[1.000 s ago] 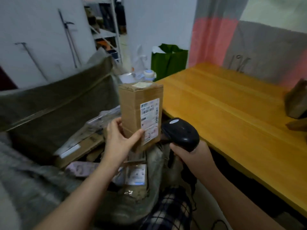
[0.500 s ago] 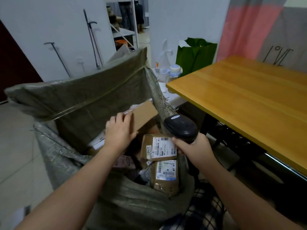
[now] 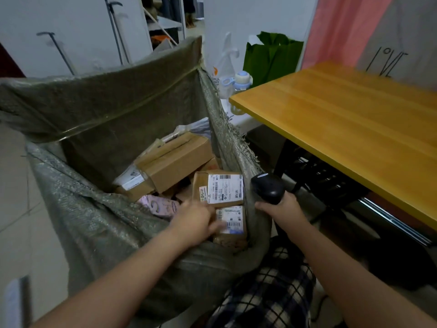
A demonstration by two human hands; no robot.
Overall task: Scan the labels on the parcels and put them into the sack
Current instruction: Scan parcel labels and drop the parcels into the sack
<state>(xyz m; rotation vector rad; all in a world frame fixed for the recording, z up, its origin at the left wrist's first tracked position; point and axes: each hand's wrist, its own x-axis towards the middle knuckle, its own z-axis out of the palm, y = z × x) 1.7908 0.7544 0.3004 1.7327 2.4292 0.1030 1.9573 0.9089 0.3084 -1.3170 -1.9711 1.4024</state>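
A large grey-green woven sack stands open in front of me, holding several parcels. The plain cardboard box lies tilted on the heap inside it. My left hand hovers low in the sack over the near parcels, blurred, fingers loose and holding nothing. Beside it lie two small brown parcels with white labels and a pink packet. At the sack's right rim my right hand grips the handle of a black barcode scanner.
A yellow wooden table runs along the right, with a dark frame beneath. Behind the sack stand a green bag, a white plastic bag and a small bottle. Tiled floor lies to the left. Checked fabric covers my lap.
My left hand carried the cardboard box from in front of the scanner down into the sack and let it go, then drew back empty toward the near edge. The scanner stayed in my right hand.
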